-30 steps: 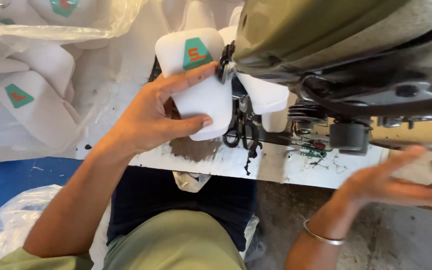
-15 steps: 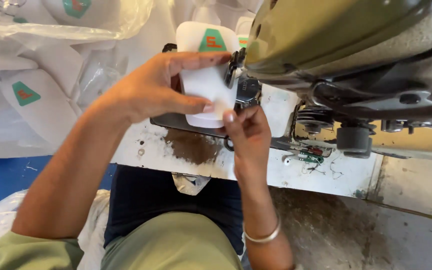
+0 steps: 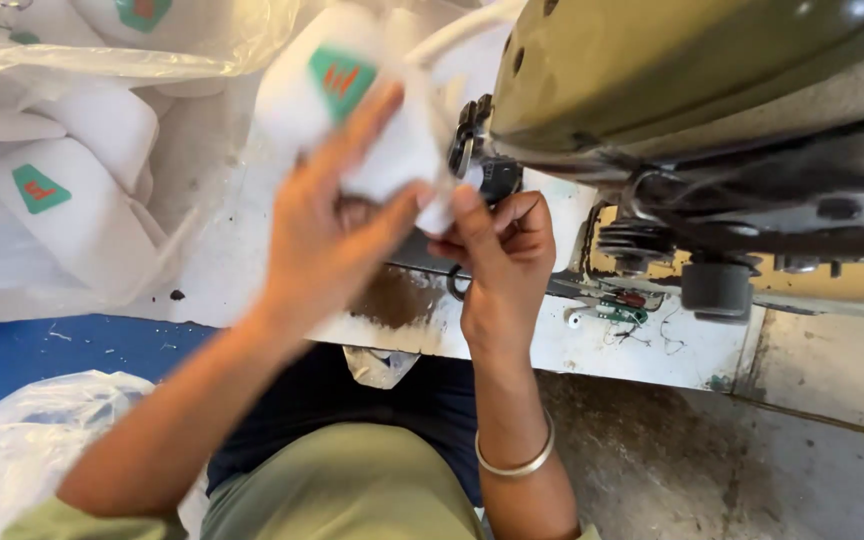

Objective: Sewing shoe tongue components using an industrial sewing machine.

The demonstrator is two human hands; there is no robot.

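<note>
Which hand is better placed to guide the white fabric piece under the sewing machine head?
Probably the right hand: it pinches the white fabric piece right beside the sewing machine head. The left hand grips the piece farther away.

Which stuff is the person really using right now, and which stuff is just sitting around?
In use:
- left hand holding the white fabric piece with a green patch
- right hand pinching its lower edge
- olive sewing machine right beside it

Lying about:
- other white pieces under clear plastic on the left
- crumpled plastic bag by the blue floor
- small tools on the table
</note>
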